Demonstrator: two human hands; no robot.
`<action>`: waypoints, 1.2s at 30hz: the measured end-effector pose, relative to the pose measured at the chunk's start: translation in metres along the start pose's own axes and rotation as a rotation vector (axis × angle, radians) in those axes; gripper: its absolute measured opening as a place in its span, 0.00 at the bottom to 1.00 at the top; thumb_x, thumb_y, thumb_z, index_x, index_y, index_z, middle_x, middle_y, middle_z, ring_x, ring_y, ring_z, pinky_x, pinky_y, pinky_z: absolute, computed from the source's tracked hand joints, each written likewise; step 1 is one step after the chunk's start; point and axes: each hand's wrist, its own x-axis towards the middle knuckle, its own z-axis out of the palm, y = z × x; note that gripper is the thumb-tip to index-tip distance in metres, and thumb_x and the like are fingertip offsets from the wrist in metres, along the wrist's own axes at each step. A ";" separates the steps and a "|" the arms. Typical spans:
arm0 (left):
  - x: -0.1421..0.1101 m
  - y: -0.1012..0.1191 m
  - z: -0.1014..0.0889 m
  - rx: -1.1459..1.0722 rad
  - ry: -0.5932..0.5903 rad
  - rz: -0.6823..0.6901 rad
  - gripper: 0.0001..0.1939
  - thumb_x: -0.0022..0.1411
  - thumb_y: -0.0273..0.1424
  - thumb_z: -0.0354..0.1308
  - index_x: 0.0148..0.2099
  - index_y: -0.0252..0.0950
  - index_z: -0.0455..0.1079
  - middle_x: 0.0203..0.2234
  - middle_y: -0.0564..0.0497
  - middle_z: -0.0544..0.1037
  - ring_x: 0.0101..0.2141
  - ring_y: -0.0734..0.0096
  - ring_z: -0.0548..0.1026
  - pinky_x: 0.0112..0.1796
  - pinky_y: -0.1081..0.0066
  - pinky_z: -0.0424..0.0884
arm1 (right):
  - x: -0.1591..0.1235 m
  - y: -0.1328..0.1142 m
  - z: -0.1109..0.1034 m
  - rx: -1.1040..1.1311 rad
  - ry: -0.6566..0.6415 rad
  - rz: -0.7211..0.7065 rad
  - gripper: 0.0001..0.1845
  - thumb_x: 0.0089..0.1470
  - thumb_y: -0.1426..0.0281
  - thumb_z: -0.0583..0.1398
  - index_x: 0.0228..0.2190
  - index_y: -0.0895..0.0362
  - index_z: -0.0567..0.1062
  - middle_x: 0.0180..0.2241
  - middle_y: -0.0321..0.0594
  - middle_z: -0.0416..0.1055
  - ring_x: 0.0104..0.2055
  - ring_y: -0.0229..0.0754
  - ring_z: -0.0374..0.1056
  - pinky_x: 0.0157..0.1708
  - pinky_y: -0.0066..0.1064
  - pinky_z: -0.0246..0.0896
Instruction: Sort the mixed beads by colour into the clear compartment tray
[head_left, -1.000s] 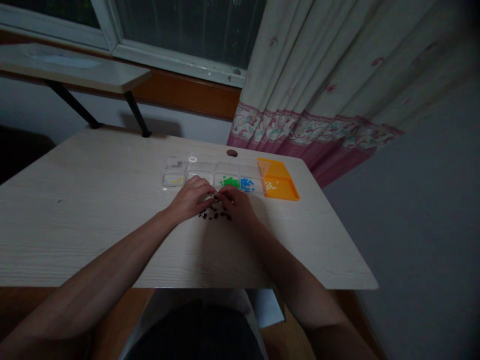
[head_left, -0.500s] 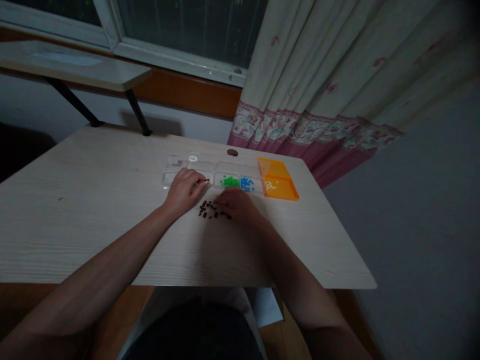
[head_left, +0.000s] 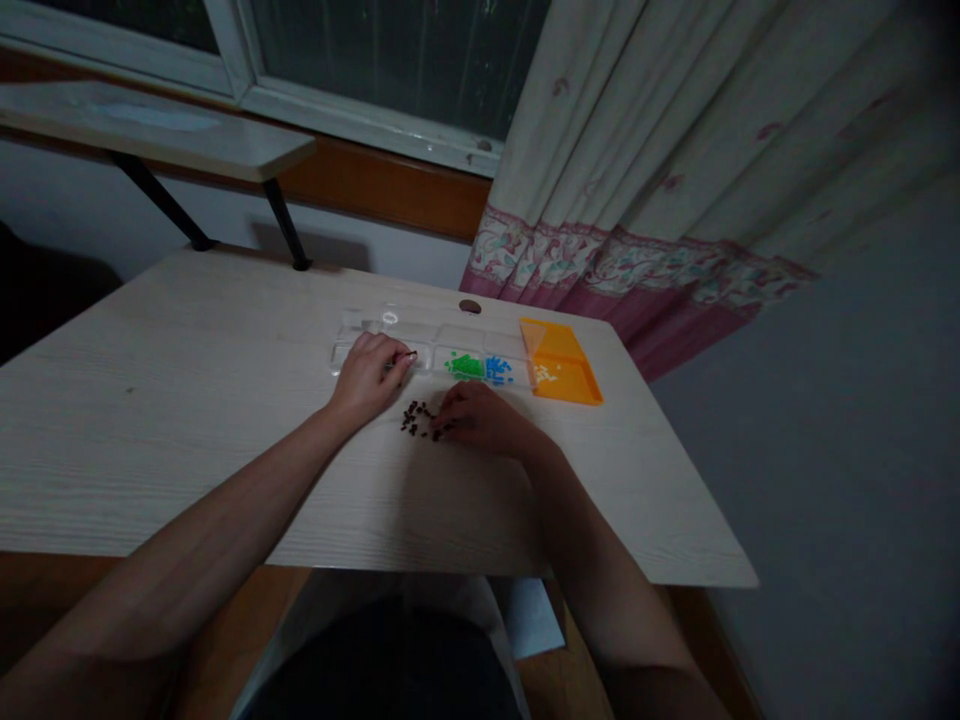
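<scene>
My left hand (head_left: 367, 377) rests at the near edge of a clear compartment box (head_left: 459, 333), with thumb and forefinger pinched on a small dark brown piece (head_left: 412, 353). My right hand (head_left: 480, 415) is bent down over the right side of a loose pile of dark brown pieces (head_left: 412, 418) on the table. Its fingers are drawn together among the pieces; whatever they hold is hidden. Small green pieces (head_left: 466, 366) and blue pieces (head_left: 498, 370) lie in neighbouring compartments of the box, just beyond my right hand.
An orange tray (head_left: 576, 380) with a few white pieces (head_left: 546, 373) adjoins the box's right end. The pale wooden table (head_left: 225, 440) has a round cable hole (head_left: 470, 307) near its back edge. A raised shelf (head_left: 172, 130) stands back left; a curtain (head_left: 600, 220) hangs behind.
My right hand has shifted slightly down over the brown pieces, its fingertips now lower in the pile. My left hand keeps its pinch at the box. The view has tilted a little.
</scene>
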 end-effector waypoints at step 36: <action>0.001 -0.022 0.000 0.090 0.041 -0.106 0.15 0.66 0.31 0.52 0.50 0.37 0.77 0.33 0.47 0.75 0.40 0.59 0.70 0.47 0.57 0.67 | 0.008 -0.006 0.007 -0.098 0.399 0.130 0.02 0.54 0.73 0.65 0.31 0.55 0.80 0.34 0.41 0.77 0.41 0.44 0.69 0.45 0.36 0.61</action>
